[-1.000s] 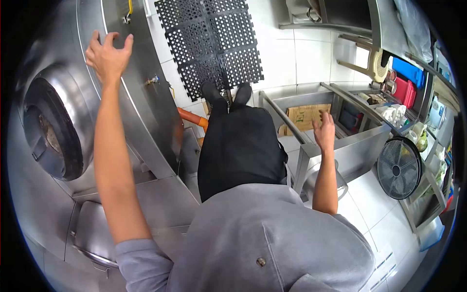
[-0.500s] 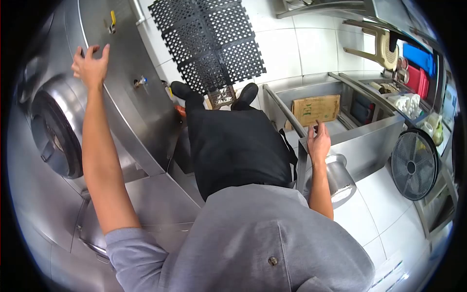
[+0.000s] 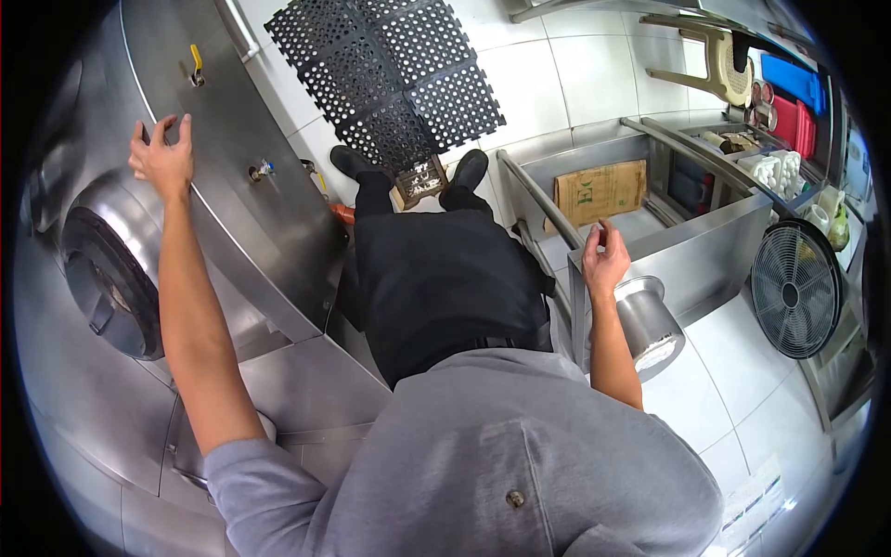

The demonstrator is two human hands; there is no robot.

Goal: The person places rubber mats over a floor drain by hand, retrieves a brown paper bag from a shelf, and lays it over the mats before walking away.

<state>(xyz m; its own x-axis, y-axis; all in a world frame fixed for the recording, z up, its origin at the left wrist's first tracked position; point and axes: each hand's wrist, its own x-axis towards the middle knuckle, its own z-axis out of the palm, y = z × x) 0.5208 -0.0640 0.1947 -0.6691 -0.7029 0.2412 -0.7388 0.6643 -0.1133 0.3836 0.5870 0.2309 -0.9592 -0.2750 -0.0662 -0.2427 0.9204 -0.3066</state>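
My left hand (image 3: 163,165) is stretched forward over the edge of a steel counter (image 3: 232,246), its fingers apart and slightly bent, with nothing in it. Just behind it lies a big round metal vessel (image 3: 116,209) with a dark ring around its mouth. Ahead of that hand, a yellow-handled valve (image 3: 196,63) and a smaller valve (image 3: 262,172) stick out of the counter's front panel. My right hand (image 3: 605,262) hangs empty at my other side, fingers loosely curled and apart. It overlaps the corner of a low steel frame (image 3: 691,246) in this view, above a metal pot (image 3: 650,325).
A black perforated mat (image 3: 385,79) covers the floor tiles before my feet, beside a small floor drain (image 3: 420,181). On the right are flattened cardboard (image 3: 599,192), a round fan (image 3: 792,290), a beige plastic stool (image 3: 724,70) and egg cartons (image 3: 775,174).
My left hand has drawn back slightly along the counter, its fingers a little more bent. My right hand stays nearly in place. The whole view has shifted slightly.
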